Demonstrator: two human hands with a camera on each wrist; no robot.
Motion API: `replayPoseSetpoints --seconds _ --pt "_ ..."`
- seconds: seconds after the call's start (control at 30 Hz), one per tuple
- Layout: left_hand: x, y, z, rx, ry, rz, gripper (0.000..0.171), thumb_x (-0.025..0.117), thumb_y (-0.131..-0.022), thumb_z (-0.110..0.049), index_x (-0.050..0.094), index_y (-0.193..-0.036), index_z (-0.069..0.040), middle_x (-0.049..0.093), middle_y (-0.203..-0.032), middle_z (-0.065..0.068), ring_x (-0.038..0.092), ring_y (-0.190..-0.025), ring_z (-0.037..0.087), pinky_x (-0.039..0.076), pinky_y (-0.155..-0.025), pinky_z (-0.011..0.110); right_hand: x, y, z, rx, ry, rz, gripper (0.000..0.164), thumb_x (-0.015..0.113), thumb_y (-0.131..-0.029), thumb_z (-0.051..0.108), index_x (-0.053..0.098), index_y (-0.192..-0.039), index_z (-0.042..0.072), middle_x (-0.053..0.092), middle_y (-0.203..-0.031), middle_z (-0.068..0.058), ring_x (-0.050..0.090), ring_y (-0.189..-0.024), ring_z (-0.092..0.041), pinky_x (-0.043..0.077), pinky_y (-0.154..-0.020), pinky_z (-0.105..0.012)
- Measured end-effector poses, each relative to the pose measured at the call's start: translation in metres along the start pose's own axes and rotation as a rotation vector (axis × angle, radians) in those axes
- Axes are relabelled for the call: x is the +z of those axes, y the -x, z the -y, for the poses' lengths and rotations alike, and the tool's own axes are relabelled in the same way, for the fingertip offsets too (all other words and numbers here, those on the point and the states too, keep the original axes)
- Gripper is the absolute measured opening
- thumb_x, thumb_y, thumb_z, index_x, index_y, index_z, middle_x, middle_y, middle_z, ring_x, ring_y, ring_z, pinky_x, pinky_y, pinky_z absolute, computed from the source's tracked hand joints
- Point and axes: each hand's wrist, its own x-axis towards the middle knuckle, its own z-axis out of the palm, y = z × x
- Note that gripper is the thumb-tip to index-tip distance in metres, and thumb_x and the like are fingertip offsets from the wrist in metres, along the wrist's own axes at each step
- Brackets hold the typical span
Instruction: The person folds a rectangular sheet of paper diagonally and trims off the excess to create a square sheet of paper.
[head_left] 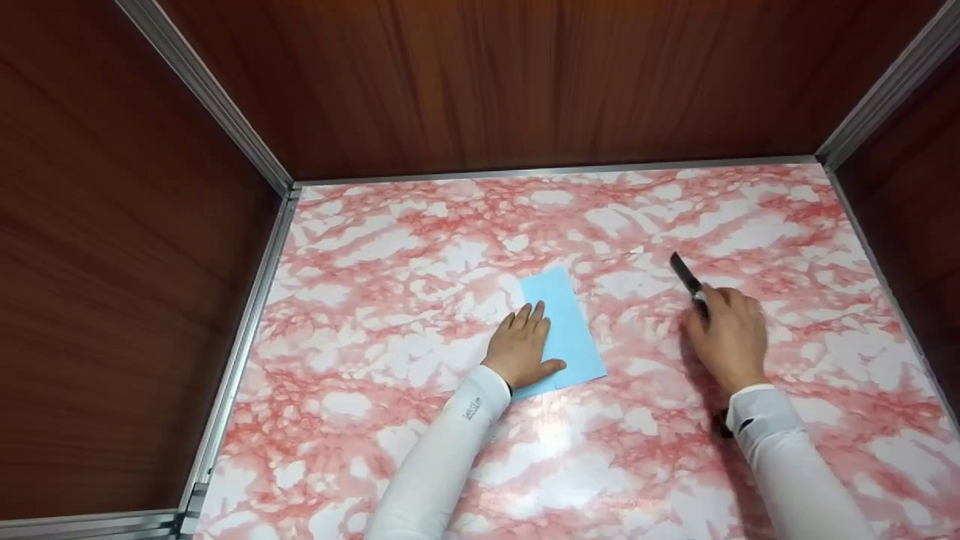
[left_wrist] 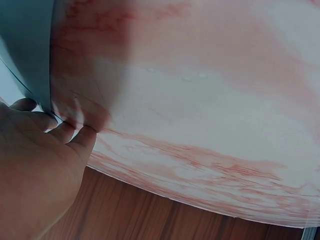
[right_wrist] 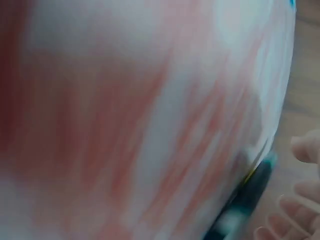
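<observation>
A light blue sheet of paper (head_left: 571, 330) lies on the table, and my left hand (head_left: 519, 349) rests on it with fingers stretched out. In the left wrist view the paper (left_wrist: 27, 45) and my left hand's fingertips meet at its edge. On the right, my right hand (head_left: 727, 334) is over the near end of a slim black tool (head_left: 684, 271) with a slanted tip, like a box cutter. The right wrist view, blurred, shows the dark tool (right_wrist: 237, 205) beside the spread fingers (right_wrist: 299, 212), with a gap between. The tool's near end is hidden in the head view.
The red-and-white marbled tabletop (head_left: 375, 300) is bounded by brown wood-look panels (head_left: 525, 82) at the back and sides, with metal rails (head_left: 232, 360) along the edges. A small white scrap (head_left: 637, 250) lies beyond the paper.
</observation>
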Motion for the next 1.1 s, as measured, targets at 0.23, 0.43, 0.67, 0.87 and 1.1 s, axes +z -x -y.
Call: replayPoseSetpoints --seconds 0.23,0.43,0.67,0.87,1.1 --pt "-0.002 -0.002 -0.001 0.01 -0.014 -0.019 0.09 0.042 -0.099 -0.072 0.026 -0.164 -0.012 0.01 -0.171 0.008 0.009 -0.157 0.026 0.014 -0.124 0.043 0.039 0.01 0.062 -0.463 0.083 0.295 0.068 0.071 -0.094 0.037 0.051 -0.149 0.002 0.045 -0.155 -0.02 0.033 -0.146 -0.043 0.023 -0.117 -0.06" --pt "-0.003 -0.006 -0.002 0.013 -0.03 -0.034 0.09 0.043 -0.098 -0.072 0.028 -0.163 -0.012 0.013 -0.171 0.008 0.011 -0.156 0.025 0.016 -0.124 0.044 0.058 0.014 0.1 -0.574 0.068 0.528 0.08 0.064 -0.098 0.05 0.038 -0.158 0.004 0.03 -0.166 -0.012 0.021 -0.154 -0.034 0.015 -0.121 -0.056" --pt "-0.003 -0.005 0.001 0.01 -0.028 -0.018 0.088 0.044 -0.099 -0.07 0.025 -0.164 -0.014 0.008 -0.172 0.009 0.006 -0.157 0.025 0.014 -0.124 0.042 0.061 0.015 0.113 -0.514 0.085 0.635 0.074 0.06 -0.1 0.049 0.038 -0.16 0.01 0.03 -0.166 -0.012 0.024 -0.153 -0.032 0.017 -0.122 -0.053" --pt "-0.002 0.005 -0.006 0.014 -0.077 -0.016 0.084 0.043 -0.103 -0.063 0.02 -0.165 -0.012 0.01 -0.171 0.008 0.007 -0.157 0.024 0.012 -0.124 0.043 0.062 0.022 0.117 -0.468 0.107 0.623 0.074 0.057 -0.101 0.054 0.035 -0.161 0.016 0.029 -0.166 -0.012 0.023 -0.153 -0.032 0.015 -0.122 -0.053" --pt "0.006 0.027 -0.02 0.071 -0.075 -0.068 0.069 0.042 -0.111 -0.04 0.016 -0.164 -0.003 0.013 -0.17 0.014 0.01 -0.157 0.026 0.011 -0.124 0.036 0.063 0.029 0.121 -0.425 0.124 0.611 0.075 0.055 -0.102 0.055 0.035 -0.161 0.014 0.028 -0.166 -0.013 0.023 -0.153 -0.033 0.013 -0.123 -0.054"
